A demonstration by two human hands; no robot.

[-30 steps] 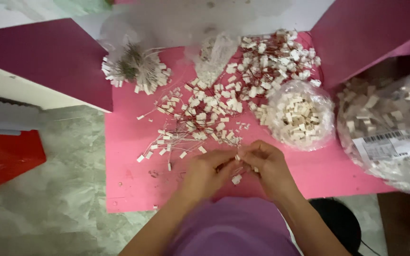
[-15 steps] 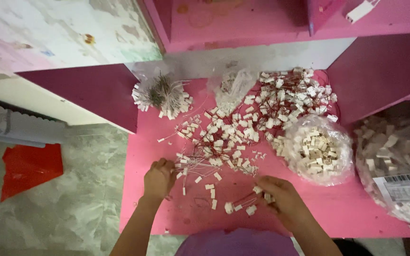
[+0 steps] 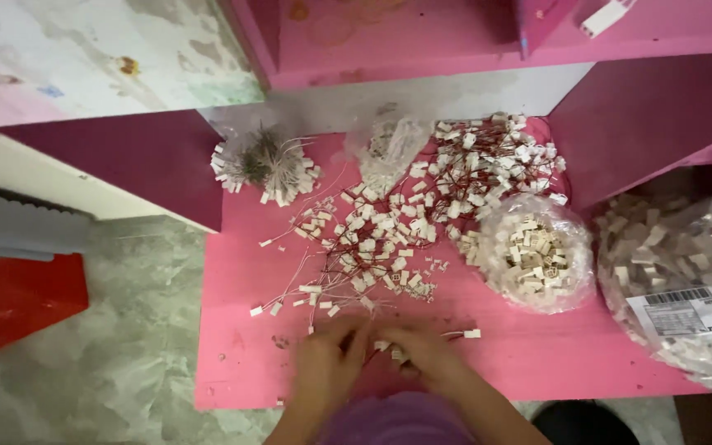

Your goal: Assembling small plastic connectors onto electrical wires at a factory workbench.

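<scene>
Two hands meet at the near edge of a pink tabletop (image 3: pixel 537 363), working small wired connectors; the left hand (image 3: pixel 329 358) and the right hand (image 3: pixel 422 353) are blurred by motion, fingers curled inward toward one another, and whether either one pinches a piece cannot be told for sure; a small white connector (image 3: pixel 383 346) shows in the gap between them, seemingly at the fingertips; another white connector on a thin lead (image 3: pixel 472 334) lies just beside the right hand, on its outer side. Such parts look very light and rigid in the plastic housing, while the red wires are thin, limp and prone to tangling; the sensible hold is judged to be on the housing itself, pinched between thumb and forefinger, not on the wire, which could pull free or drag neighbours along. Beyond the hands, toward the back, a loose heap of wired connectors (image 3: pixel 372 239) spreads across the middle of the tabletop, near but not touching the fingers; a denser pile (image 3: pixel 488 161) sits farther back to the right; a bundle with its wires gathered (image 3: pixel 267 165) lies at the back left; a clear bag of cream housings (image 3: pixel 536 251) rests to the right, and a larger labelled bag (image 3: pixel 686 280) sits past the tabletop's right edge.
</scene>
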